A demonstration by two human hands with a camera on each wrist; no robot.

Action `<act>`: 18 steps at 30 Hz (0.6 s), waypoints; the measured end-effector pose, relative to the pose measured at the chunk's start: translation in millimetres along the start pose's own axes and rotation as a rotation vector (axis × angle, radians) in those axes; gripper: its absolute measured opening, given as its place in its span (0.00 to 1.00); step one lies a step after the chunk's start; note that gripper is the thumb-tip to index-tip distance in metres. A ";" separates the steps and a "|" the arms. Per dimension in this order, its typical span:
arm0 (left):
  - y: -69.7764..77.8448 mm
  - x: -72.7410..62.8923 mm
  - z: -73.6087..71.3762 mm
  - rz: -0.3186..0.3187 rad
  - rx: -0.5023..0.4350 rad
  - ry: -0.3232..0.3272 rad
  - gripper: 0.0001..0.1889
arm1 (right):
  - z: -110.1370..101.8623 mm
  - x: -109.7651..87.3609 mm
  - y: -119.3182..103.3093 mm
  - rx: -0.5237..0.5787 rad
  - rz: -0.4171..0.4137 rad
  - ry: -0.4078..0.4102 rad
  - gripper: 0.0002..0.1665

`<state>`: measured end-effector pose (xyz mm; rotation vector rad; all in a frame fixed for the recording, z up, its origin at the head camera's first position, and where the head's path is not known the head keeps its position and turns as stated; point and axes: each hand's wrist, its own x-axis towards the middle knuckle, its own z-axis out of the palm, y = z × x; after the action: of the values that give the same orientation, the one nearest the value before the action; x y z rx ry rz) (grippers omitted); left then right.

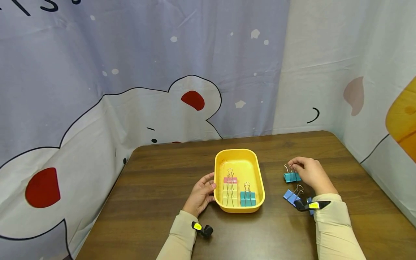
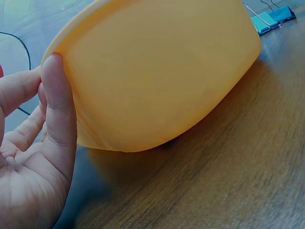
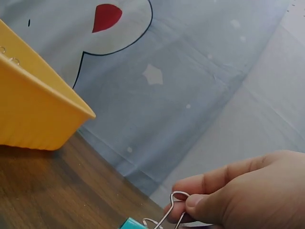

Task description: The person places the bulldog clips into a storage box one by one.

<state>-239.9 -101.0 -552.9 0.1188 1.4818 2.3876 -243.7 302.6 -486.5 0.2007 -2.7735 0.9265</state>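
My left hand (image 1: 201, 193) grips the left side of a yellow plastic tray (image 1: 260, 187), thumb at the rim and a finger against the outer wall. Inside the tray, a pink binder clip (image 1: 230, 179) and yellow binder clips (image 1: 230, 196) stand in a column, with a teal binder clip (image 1: 248, 199) to their right. Over on the right, my right hand (image 1: 310, 173) pinches a wire handle of another teal binder clip (image 1: 289, 177) between thumb and fingertips. In the right wrist view only a corner of that teal clip (image 3: 132, 223) shows.
Just nearer than the right hand, a blue binder clip (image 1: 291, 197) lies on the wooden table (image 1: 162, 187). A second blue clip (image 1: 310, 199) is mostly hidden by the right wrist camera (image 1: 307, 205). A printed curtain (image 1: 247, 72) hangs behind the table's far edge.
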 end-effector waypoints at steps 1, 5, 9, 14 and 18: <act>0.1 -0.1 0.0 0.000 0.002 -0.001 0.29 | -0.4 0.1 -1.1 0.001 0.000 0.014 0.09; -0.1 0.2 -0.8 -0.001 0.006 0.001 0.28 | -1.3 0.7 -7.2 0.017 -0.010 0.066 0.08; -0.7 0.7 -1.2 0.000 0.002 0.007 0.27 | -2.3 1.1 -15.3 0.045 -0.027 0.109 0.08; -1.3 1.0 -1.1 0.002 0.005 0.006 0.28 | -5.2 0.9 -27.2 0.105 -0.034 0.128 0.09; -1.9 1.0 -1.3 0.004 0.006 0.009 0.27 | -6.5 0.8 -39.6 0.133 -0.056 0.162 0.09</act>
<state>-240.7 -101.1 -555.3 0.1133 1.4936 2.3906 -235.8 275.0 -458.4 0.2136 -2.5487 1.0639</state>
